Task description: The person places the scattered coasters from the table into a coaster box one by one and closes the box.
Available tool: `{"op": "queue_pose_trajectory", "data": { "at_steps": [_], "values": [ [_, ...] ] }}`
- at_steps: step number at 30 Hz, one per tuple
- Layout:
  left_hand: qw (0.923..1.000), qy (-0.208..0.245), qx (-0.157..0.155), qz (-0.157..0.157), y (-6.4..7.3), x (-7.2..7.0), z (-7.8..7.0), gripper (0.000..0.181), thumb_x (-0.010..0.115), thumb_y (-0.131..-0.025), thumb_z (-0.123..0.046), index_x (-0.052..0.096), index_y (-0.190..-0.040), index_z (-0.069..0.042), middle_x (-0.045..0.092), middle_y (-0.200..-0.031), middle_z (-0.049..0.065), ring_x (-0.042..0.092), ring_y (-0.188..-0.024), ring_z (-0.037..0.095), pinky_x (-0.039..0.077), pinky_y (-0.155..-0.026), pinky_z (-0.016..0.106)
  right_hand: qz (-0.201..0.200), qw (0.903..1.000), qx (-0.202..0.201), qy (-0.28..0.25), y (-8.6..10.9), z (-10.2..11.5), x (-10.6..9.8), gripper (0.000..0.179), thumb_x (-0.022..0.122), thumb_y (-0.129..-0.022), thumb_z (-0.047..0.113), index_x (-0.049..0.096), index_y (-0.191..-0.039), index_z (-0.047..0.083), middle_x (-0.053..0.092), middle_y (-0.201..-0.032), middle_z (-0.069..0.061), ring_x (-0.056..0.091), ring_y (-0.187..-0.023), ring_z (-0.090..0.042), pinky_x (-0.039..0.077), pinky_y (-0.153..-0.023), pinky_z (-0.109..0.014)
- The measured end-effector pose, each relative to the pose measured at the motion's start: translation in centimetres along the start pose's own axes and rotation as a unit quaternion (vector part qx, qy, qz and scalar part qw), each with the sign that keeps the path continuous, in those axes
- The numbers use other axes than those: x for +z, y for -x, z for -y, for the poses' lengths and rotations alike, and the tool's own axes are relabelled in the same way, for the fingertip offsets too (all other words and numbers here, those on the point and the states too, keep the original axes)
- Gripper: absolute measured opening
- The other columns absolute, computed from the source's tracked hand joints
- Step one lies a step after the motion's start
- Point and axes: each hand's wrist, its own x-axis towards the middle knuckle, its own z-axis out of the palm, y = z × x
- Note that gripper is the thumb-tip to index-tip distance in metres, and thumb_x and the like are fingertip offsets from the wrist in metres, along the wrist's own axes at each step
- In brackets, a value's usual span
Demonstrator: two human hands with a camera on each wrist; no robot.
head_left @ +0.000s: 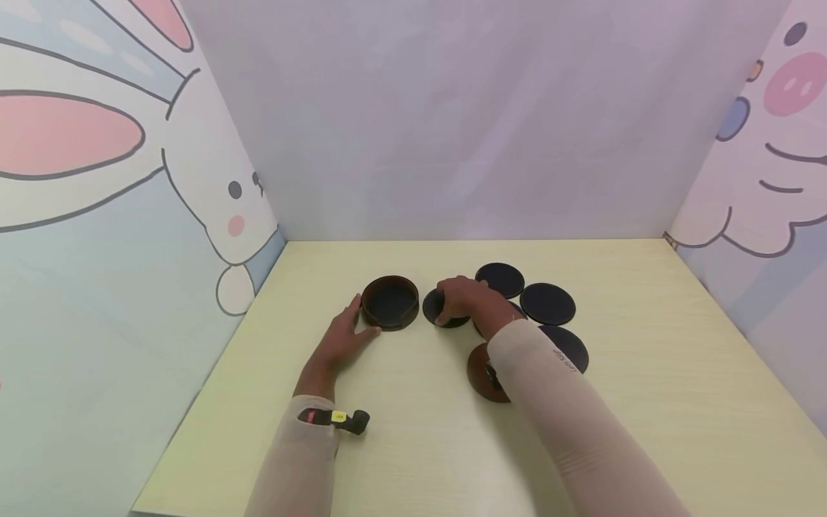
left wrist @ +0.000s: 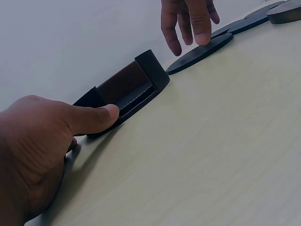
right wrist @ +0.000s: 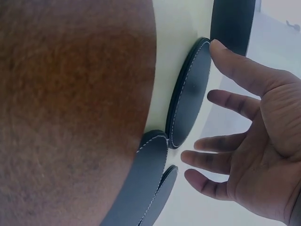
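Note:
My left hand (head_left: pixel 339 339) grips the left side of a round, dark coaster holder (head_left: pixel 390 305). In the left wrist view, its thumb presses the holder's front edge by the cut-out, where a brown lining and a stitched black base show. My right hand (head_left: pixel 461 298) is over a round black coaster (right wrist: pixel 194 94) just right of the holder. Its fingers are spread and pointing down in both wrist views, thumb tip right at the coaster's edge. White stitching runs around that coaster's rim. Part of the coaster is hidden under the hand in the head view.
Several more black coasters (head_left: pixel 548 304) lie to the right, some partly under my right forearm. A thicker brown disc (head_left: pixel 479 373) sits nearer me, partly covered by the sleeve. Cartoon-printed walls (head_left: pixel 213 179) flank the pale tabletop (head_left: pixel 400 459), with a plain backdrop (head_left: pixel 439 129) behind.

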Motion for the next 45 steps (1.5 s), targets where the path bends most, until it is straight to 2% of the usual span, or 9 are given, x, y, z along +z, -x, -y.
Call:
{"op": "queue_pose_trajectory", "data": {
  "at_steps": [3,10,15,23,25,31,40,45],
  "values": [
    [1.0000,0.001,0.001,-0.003,0.01,0.04,0.01,0.099,0.076,-0.103,-0.036,0.016,-0.175,-0.004,0.022,-0.182,0.019,0.020,-0.170,0.039,0.020,-0.140,0.057,-0.001,1.0000,0.004,-0.002,-0.15,-0.07,0.32,0.084,0.088,-0.091,0.038,0.051,-0.163,0.013,0.055,-0.166,-0.014,0.048,-0.156,-0.041,0.024,-0.131,-0.077],
    [1.0000,-0.004,0.000,0.002,-0.11,0.16,0.25,0.099,0.074,-0.104,-0.037,0.014,-0.175,-0.003,0.019,-0.182,0.019,0.019,-0.170,0.041,0.019,-0.140,0.059,0.007,0.9996,0.016,0.020,-0.45,-0.01,1.01,0.088,0.092,-0.088,0.038,0.052,-0.164,0.019,0.057,-0.165,-0.014,0.051,-0.153,-0.041,0.027,-0.130,-0.075],
    [1.0000,0.003,0.004,0.001,-0.18,0.13,0.19,0.100,0.075,-0.104,-0.037,0.015,-0.175,-0.003,0.019,-0.182,0.019,0.018,-0.171,0.040,0.019,-0.140,0.058,0.006,0.9990,0.018,0.041,-0.42,-0.06,1.00,0.088,0.091,-0.088,0.040,0.052,-0.164,0.020,0.058,-0.162,-0.016,0.051,-0.148,-0.044,0.035,-0.126,-0.070],
    [1.0000,0.006,0.005,0.002,-0.14,0.04,0.20,0.100,0.075,-0.104,-0.038,0.014,-0.175,-0.004,0.020,-0.182,0.019,0.019,-0.171,0.039,0.020,-0.140,0.057,0.001,0.9991,0.000,0.043,-0.31,-0.13,0.88,0.084,0.091,-0.087,0.037,0.057,-0.160,0.015,0.060,-0.151,-0.021,0.050,-0.140,-0.041,0.051,-0.118,-0.062],
    [1.0000,0.006,0.006,0.001,-0.14,0.10,0.30,0.100,0.075,-0.104,-0.038,0.014,-0.175,-0.004,0.020,-0.182,0.019,0.019,-0.171,0.039,0.020,-0.140,0.057,0.000,0.9992,-0.004,0.039,-0.34,-0.24,0.90,0.083,0.091,-0.086,0.036,0.058,-0.160,0.015,0.059,-0.150,-0.021,0.050,-0.139,-0.043,0.050,-0.119,-0.062],
    [0.9999,0.011,0.003,0.005,-0.16,0.20,0.29,0.101,0.075,-0.103,-0.037,0.013,-0.175,-0.005,0.018,-0.183,0.017,0.017,-0.171,0.038,0.019,-0.140,0.057,-0.007,0.9997,0.003,0.023,-0.19,-0.55,0.85,0.083,0.091,-0.086,0.039,0.059,-0.160,0.019,0.055,-0.150,-0.022,0.049,-0.143,-0.048,0.038,-0.124,-0.071],
    [1.0000,-0.001,0.001,0.003,-0.18,0.15,0.26,0.100,0.075,-0.104,-0.037,0.013,-0.175,-0.003,0.018,-0.183,0.019,0.018,-0.171,0.040,0.020,-0.140,0.058,-0.014,0.9993,-0.009,0.034,0.11,-0.40,0.77,0.080,0.089,-0.088,0.040,0.060,-0.158,0.018,0.057,-0.147,-0.023,0.051,-0.137,-0.042,0.052,-0.114,-0.059],
    [1.0000,0.002,-0.004,0.002,-0.16,0.14,0.17,0.100,0.075,-0.103,-0.037,0.014,-0.175,-0.004,0.019,-0.183,0.018,0.018,-0.171,0.039,0.019,-0.140,0.057,-0.013,0.9988,-0.016,0.044,-0.01,-0.38,0.83,0.080,0.087,-0.088,0.043,0.060,-0.158,0.016,0.057,-0.147,-0.023,0.051,-0.137,-0.042,0.054,-0.112,-0.057]
  ]
}}
